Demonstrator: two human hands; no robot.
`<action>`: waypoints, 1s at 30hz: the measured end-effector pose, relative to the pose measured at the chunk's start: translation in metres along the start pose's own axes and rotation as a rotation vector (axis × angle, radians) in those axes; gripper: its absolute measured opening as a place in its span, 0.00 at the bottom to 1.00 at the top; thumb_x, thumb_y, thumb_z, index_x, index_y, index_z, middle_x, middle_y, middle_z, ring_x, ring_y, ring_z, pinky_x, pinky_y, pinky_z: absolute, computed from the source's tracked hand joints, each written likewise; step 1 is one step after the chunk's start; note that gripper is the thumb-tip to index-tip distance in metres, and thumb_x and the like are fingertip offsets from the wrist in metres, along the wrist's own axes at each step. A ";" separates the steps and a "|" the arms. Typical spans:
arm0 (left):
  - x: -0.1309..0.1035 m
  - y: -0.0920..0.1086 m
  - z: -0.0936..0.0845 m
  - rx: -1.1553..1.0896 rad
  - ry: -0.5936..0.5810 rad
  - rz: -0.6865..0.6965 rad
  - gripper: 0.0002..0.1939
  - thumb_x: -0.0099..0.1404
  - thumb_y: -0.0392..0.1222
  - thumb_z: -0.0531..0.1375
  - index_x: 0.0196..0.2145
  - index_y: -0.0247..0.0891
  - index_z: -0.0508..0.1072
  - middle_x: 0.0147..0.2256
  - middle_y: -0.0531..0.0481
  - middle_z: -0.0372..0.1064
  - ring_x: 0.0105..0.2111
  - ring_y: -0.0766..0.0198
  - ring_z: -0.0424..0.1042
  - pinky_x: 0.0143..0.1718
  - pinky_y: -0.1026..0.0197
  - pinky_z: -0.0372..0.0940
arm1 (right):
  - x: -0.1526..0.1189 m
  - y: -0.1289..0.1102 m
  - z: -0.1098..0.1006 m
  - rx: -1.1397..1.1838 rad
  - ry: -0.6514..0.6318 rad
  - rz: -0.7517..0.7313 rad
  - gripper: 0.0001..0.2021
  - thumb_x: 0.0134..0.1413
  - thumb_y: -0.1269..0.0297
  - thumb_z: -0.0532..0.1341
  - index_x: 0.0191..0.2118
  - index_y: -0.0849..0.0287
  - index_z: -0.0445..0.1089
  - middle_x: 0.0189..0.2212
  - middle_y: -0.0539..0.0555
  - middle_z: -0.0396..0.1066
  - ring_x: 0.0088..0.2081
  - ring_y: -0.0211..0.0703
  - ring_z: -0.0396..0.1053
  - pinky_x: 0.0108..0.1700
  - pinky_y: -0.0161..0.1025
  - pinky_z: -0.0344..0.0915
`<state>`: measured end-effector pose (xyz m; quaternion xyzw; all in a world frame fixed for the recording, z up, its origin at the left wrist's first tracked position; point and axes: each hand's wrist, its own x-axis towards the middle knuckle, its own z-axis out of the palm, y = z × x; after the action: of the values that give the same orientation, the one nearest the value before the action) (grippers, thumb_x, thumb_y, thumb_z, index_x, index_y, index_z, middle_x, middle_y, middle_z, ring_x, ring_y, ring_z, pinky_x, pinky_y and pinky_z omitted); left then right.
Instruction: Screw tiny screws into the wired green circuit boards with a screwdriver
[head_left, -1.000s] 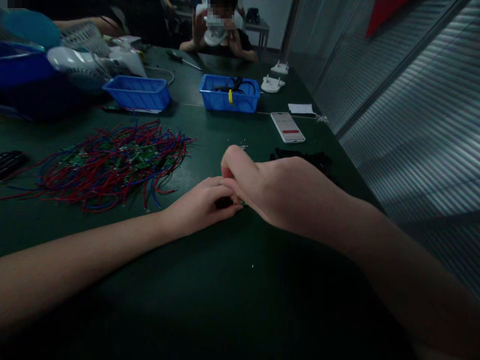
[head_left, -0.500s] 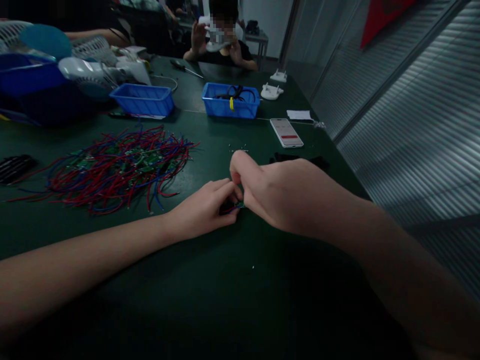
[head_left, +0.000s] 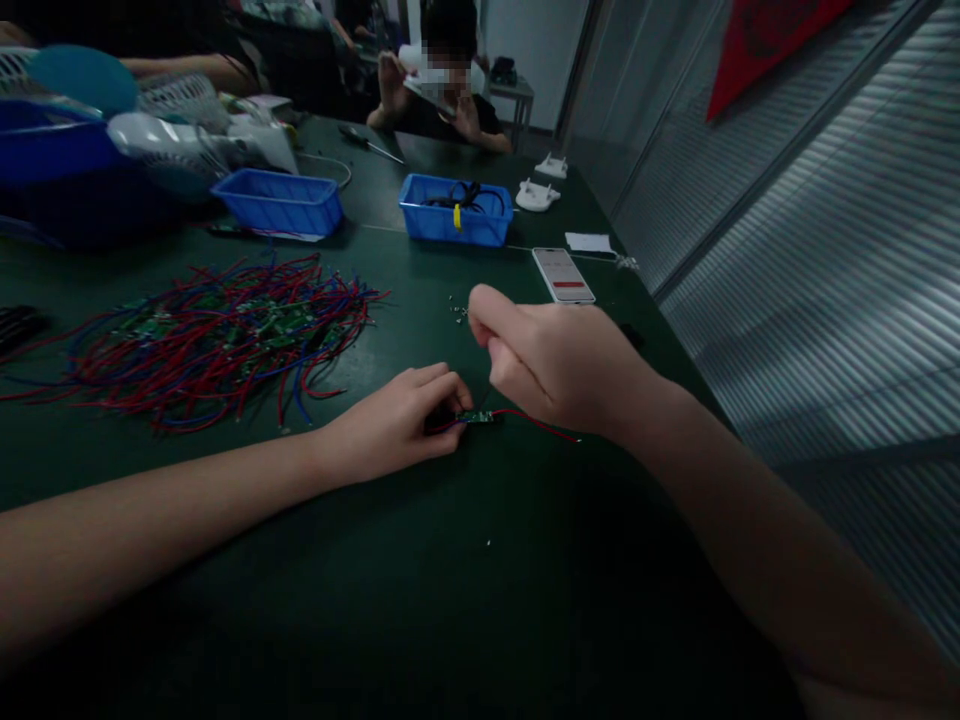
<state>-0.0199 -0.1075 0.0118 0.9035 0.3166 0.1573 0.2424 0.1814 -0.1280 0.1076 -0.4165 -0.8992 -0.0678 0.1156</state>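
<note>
The left hand (head_left: 405, 415) pinches one end of a small green board (head_left: 480, 416) between its thumb and fingers. The board's other end pokes out past those fingers, toward the right edge of the surface (head_left: 360, 560). A red wire (head_left: 536, 421) runs out of that end, going the same way. The right hand (head_left: 555, 355) is curled up tight, near the board and a bit closer to the far edge. I can't tell if it has something inside. Tiny metal bits (head_left: 459, 313) lie just past its knuckles. A big messy pile of wires and boards (head_left: 225, 345) lies toward the left edge. A phone (head_left: 562, 274) lies by the right edge, and a blue box (head_left: 450, 229) sits nearer the far edge.
</note>
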 end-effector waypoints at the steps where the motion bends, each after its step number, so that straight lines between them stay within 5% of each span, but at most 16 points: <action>1: 0.000 0.000 0.000 0.001 0.000 -0.001 0.10 0.63 0.41 0.57 0.43 0.41 0.66 0.40 0.51 0.64 0.36 0.65 0.65 0.37 0.61 0.62 | 0.000 0.001 -0.001 0.090 -0.021 -0.047 0.13 0.60 0.65 0.47 0.46 0.61 0.62 0.28 0.50 0.69 0.25 0.36 0.62 0.26 0.35 0.47; 8: 0.000 0.001 0.000 0.001 0.013 0.023 0.09 0.64 0.42 0.56 0.42 0.40 0.66 0.39 0.50 0.64 0.37 0.64 0.65 0.37 0.62 0.62 | 0.001 0.008 0.012 0.809 -0.036 -0.161 0.10 0.62 0.72 0.47 0.47 0.63 0.57 0.42 0.55 0.67 0.37 0.33 0.66 0.40 0.34 0.61; 11: 0.000 0.001 0.000 0.007 0.015 0.030 0.09 0.64 0.42 0.56 0.41 0.38 0.66 0.38 0.50 0.64 0.36 0.64 0.65 0.38 0.61 0.62 | 0.004 0.006 0.035 1.344 0.022 -0.137 0.09 0.67 0.61 0.45 0.44 0.59 0.56 0.31 0.49 0.65 0.29 0.31 0.64 0.32 0.32 0.61; 13: 0.001 0.001 0.000 0.014 0.007 0.025 0.08 0.64 0.42 0.56 0.40 0.39 0.66 0.37 0.50 0.65 0.36 0.64 0.65 0.39 0.60 0.62 | 0.006 0.005 0.047 1.565 0.099 -0.065 0.11 0.66 0.56 0.47 0.40 0.58 0.59 0.22 0.42 0.55 0.23 0.29 0.57 0.27 0.30 0.58; 16: 0.001 0.002 -0.002 0.015 -0.008 0.012 0.09 0.64 0.41 0.56 0.42 0.39 0.66 0.37 0.50 0.65 0.36 0.64 0.65 0.38 0.61 0.61 | 0.006 0.007 0.050 1.808 -0.009 -0.039 0.19 0.66 0.55 0.43 0.33 0.59 0.64 0.20 0.43 0.48 0.22 0.30 0.50 0.28 0.31 0.58; 22: 0.000 0.004 -0.003 0.006 -0.021 0.005 0.07 0.64 0.41 0.56 0.41 0.39 0.66 0.37 0.50 0.64 0.36 0.64 0.64 0.38 0.61 0.61 | 0.003 0.023 0.033 1.911 -0.237 -0.006 0.13 0.64 0.62 0.49 0.36 0.61 0.67 0.24 0.46 0.58 0.29 0.33 0.60 0.40 0.36 0.63; 26: 0.001 0.005 -0.002 0.025 -0.020 0.012 0.07 0.64 0.41 0.55 0.40 0.39 0.66 0.37 0.50 0.64 0.36 0.64 0.64 0.37 0.61 0.60 | 0.002 0.032 0.040 1.915 -0.252 -0.082 0.14 0.65 0.61 0.49 0.32 0.60 0.66 0.28 0.49 0.68 0.34 0.37 0.67 0.44 0.39 0.63; 30: 0.001 0.006 -0.003 0.032 -0.011 0.010 0.07 0.64 0.40 0.56 0.40 0.39 0.66 0.37 0.51 0.64 0.35 0.65 0.64 0.36 0.62 0.59 | 0.002 0.031 0.057 2.006 -0.147 -0.091 0.12 0.63 0.59 0.54 0.29 0.58 0.65 0.21 0.44 0.60 0.26 0.31 0.60 0.37 0.34 0.61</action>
<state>-0.0172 -0.1097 0.0180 0.9097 0.3131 0.1484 0.2288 0.1956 -0.0939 0.0541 -0.0951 -0.5610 0.7420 0.3545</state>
